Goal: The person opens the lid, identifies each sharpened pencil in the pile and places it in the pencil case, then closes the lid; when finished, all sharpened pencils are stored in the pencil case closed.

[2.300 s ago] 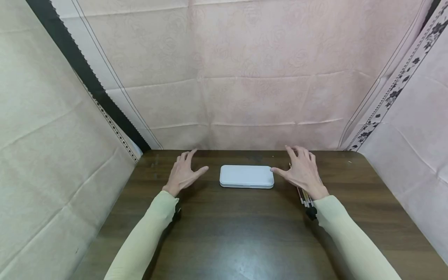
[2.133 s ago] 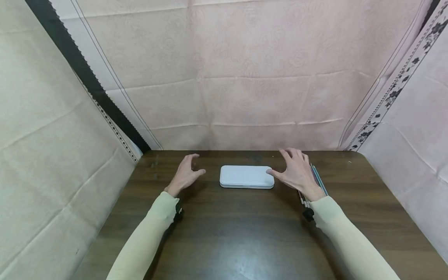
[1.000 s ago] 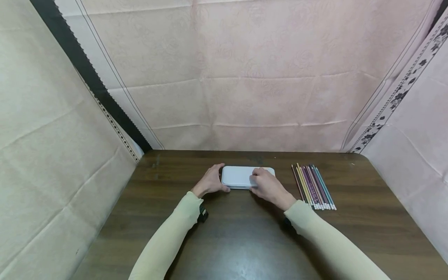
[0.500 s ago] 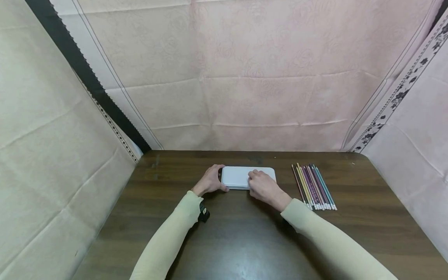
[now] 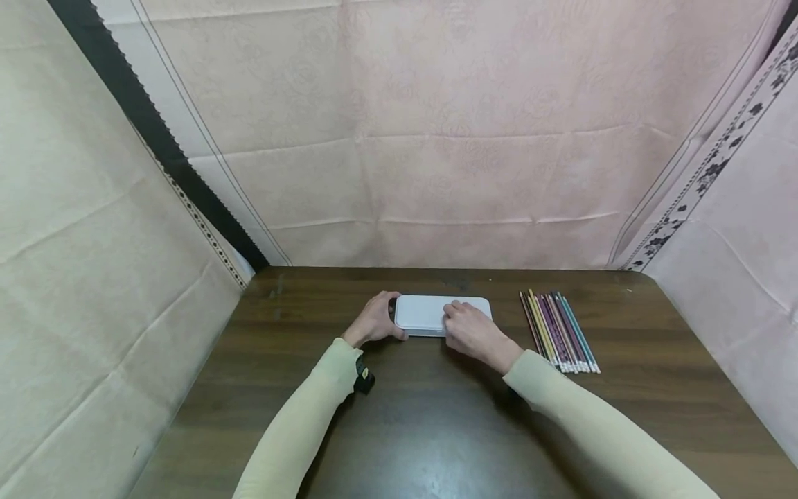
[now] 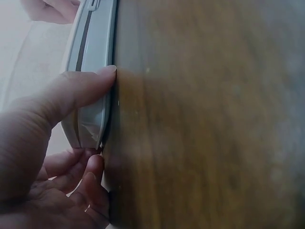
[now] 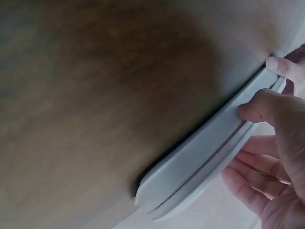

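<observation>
So the left hand (image 5: pixel 376 320) has the 9 o'clock end of a white, round-cornered rectangular pencil case (image 5: pixel 424 313): thumb flat on the front wall, fingers bent around the short end, so a loose grip with a fair gap between thumb and fingers. The right hand (image 5: pixel 472 333) is pinching the same case at about 4 o'clock from its middle, thumb on the front wall by the dark seam (image 7: pixel 202 167), curled fingers over the lid. The case sits flat at 12 o'clock on the dark brown wood-grain counter (image 5: pixel 405 430). At 3 o'clock from it there's a row of coloured pencils (image 5: pixel 559 333), yellow, purple and teal among them, pointing toward 11. Only marking I spot is yellowish, on the black wrist device (image 5: pixel 364 380); too small to read.
</observation>
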A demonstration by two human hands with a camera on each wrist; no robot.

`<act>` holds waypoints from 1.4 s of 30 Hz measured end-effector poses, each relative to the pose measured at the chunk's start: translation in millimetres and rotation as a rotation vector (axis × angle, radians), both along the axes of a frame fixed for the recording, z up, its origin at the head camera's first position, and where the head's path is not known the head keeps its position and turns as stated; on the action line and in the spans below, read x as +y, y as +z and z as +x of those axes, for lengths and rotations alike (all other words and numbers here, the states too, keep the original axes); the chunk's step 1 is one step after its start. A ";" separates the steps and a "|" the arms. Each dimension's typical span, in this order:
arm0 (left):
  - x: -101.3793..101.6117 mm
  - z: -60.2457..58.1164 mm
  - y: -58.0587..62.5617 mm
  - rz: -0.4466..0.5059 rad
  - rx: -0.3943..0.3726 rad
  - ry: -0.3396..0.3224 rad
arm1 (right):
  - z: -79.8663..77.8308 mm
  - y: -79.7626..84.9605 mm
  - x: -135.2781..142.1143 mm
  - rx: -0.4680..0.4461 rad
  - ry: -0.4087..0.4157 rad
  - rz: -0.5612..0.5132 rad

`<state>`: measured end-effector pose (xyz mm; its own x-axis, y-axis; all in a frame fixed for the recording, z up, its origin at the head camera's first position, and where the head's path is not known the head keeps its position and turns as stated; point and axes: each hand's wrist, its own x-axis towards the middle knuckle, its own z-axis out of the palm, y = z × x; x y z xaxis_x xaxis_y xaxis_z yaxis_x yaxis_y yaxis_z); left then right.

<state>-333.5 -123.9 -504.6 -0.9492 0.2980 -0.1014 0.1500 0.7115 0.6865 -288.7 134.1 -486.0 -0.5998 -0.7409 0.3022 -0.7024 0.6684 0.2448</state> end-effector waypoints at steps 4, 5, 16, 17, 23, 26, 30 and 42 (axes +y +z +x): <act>-1.7 -0.2 -2.9 0.015 -0.020 0.008 | 1.6 3.7 6.0 -0.064 -0.017 -0.063; -2.0 -0.2 -3.4 0.020 -0.026 0.011 | 1.9 4.7 8.1 -0.075 -0.022 -0.085; -4.1 2.4 -4.4 0.025 -0.045 0.047 | -8.0 20.2 38.6 -0.210 -0.108 -0.387; -4.1 2.7 -4.9 0.030 -0.047 0.050 | -9.8 21.7 40.6 -0.211 -0.107 -0.415; -3.4 3.5 -7.9 0.055 -0.058 0.059 | -23.6 25.4 52.1 -0.184 -0.132 -0.563; -2.2 3.4 -7.1 0.056 -0.049 0.056 | -31.8 24.1 56.2 -0.146 -0.134 -0.646; -1.4 2.5 -4.8 0.057 -0.039 0.048 | -41.4 21.7 58.2 -0.113 -0.147 -0.762; -1.6 4.4 -3.8 0.053 -0.030 0.054 | -60.7 12.6 53.5 -0.100 -0.337 -0.997</act>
<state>-329.1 -125.6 -508.4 -0.9608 0.2520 -0.1153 0.0911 0.6803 0.7273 -349.5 187.6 -473.4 -0.7838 0.0248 0.6205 -0.4298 0.6995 -0.5709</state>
